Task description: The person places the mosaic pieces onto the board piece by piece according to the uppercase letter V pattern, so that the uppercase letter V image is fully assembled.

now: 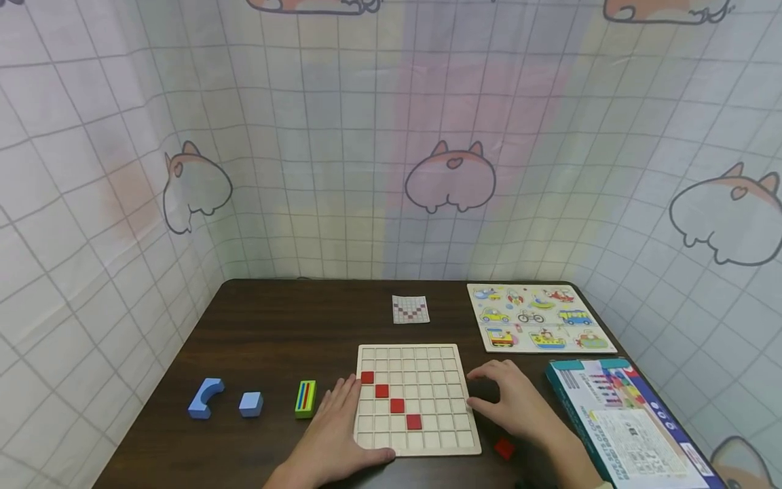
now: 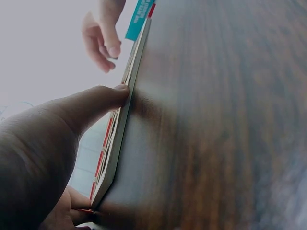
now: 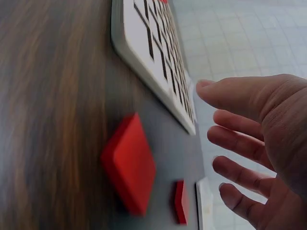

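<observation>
grid board lying flat near the front edge of the table, four red tiles seated in a diagonal. left hand presses its left edge with straight, relaxed fingers; right hand hovers loosely open at the right edge, apparently holding nothing. spare red tile lies just beside. risk: an uneven push could slide the board and unseat tiles.
</observation>
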The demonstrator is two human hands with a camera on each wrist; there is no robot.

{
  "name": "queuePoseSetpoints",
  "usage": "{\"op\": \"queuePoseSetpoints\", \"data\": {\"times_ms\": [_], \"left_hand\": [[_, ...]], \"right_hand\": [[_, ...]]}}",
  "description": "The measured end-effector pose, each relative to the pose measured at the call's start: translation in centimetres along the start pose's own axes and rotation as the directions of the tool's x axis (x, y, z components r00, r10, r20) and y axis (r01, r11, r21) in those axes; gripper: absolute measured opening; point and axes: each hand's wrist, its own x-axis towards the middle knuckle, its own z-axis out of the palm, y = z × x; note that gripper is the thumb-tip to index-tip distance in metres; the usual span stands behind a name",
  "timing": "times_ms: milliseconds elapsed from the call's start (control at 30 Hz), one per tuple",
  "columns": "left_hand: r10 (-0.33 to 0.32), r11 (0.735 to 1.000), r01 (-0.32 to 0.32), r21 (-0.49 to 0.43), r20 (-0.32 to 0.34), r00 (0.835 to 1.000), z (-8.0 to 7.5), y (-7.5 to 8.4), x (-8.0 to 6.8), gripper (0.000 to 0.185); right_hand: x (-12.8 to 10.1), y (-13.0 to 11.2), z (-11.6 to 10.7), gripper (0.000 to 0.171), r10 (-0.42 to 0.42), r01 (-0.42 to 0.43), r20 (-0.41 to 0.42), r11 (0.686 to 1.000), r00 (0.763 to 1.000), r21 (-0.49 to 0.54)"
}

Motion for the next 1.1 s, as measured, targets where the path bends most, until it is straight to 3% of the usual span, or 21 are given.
{"op": "queuePoseSetpoints", "data": {"times_ms": [567,1100], "left_hand": [[-0.001,1.0,0.001,-0.001,-0.003,1.0,0.0,0.1,0.0,0.148],[0.018,1.0,-0.019,-0.006,-0.013,1.0,0.0,0.1,-0.1,0.148]], "right_hand": [[-2.8,3.9,-1.4,0.042,0.099,-0.098,0.021,0.993,0.995,-0.065],[-2.6,4.6,-1.1,0.024,0.189,-0.186,0.038,0.98,0.981,-0.073]]}}
